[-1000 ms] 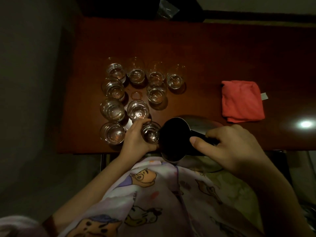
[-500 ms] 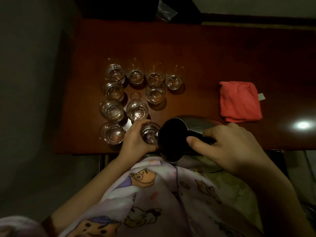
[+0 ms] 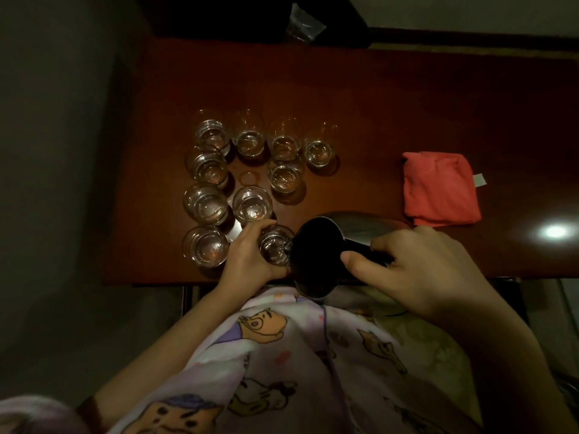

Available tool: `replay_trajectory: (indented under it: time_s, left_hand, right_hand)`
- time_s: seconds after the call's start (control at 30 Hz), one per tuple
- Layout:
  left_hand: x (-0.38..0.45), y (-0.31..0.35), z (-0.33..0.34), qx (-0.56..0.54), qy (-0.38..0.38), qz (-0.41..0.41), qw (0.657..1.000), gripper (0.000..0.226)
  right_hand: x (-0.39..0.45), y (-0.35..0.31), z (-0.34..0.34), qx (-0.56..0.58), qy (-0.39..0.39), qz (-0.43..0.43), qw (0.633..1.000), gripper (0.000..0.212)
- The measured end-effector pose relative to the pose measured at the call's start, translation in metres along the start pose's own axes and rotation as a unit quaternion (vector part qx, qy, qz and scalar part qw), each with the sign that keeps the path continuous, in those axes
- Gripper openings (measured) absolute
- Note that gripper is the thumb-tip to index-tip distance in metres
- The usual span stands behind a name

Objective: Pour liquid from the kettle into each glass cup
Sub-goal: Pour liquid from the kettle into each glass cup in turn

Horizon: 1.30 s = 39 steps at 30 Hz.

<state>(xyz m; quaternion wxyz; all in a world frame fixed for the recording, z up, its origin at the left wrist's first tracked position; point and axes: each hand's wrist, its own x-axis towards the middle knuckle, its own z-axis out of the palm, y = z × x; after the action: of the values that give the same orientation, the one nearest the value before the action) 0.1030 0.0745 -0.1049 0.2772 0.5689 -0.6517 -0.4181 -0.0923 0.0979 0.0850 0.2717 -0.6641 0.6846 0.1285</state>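
Several small glass cups stand in a cluster on the dark red table. My left hand grips one glass cup near the table's front edge. My right hand holds the black handle of a steel kettle, which is tilted to the left so its rim touches that cup. A thin stream of clear liquid shows at the cup's right rim. The other cups, such as one at the front left and one at the back right, hold clear liquid.
A folded red cloth lies on the table to the right. A bright light reflection shows near the right front edge. A crumpled clear wrapper sits past the far edge. Cartoon-print fabric covers my lap.
Both hands, the held cup and the kettle stay almost in place; only the view shifts slightly.
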Motion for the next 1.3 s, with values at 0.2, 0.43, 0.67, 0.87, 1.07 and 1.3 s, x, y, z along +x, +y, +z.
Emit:
replay_trajectory:
  time_s: [0.2,0.43,0.67,0.87,1.07,1.3]
  left_hand:
    - [0.002,0.0017,0.0008,0.01,-0.002,0.018,1.0,0.075]
    - [0.0018,0.0042,0.0007,0.011,-0.002,0.019,1.0,0.074]
    - [0.0025,0.005,0.0011,0.002,-0.001,0.019,1.0,0.073]
    - [0.0034,0.0023,0.0021,0.004,-0.001,0.021,1.0,0.075]
    - [0.0034,0.0031,0.0016,0.005,-0.007,0.021,1.0,0.073]
    - [0.0042,0.0048,0.0023,0.01,-0.008,0.025,1.0,0.075]
  right_hand:
    - [0.0005,-0.0004,-0.0007,0.003,0.0,0.002,1.0,0.063]
    - [0.0006,-0.0012,-0.0028,0.011,-0.008,0.008,1.0,0.063]
    - [0.0007,-0.0029,-0.0056,0.003,-0.007,0.007,1.0,0.064]
    - [0.0011,-0.0035,-0.0065,-0.004,-0.012,0.006,1.0,0.062]
    - [0.0015,-0.0042,-0.0075,-0.006,-0.016,0.011,1.0,0.06]
    - [0.0026,-0.0017,-0.0064,0.006,-0.016,0.017,1.0,0.065]
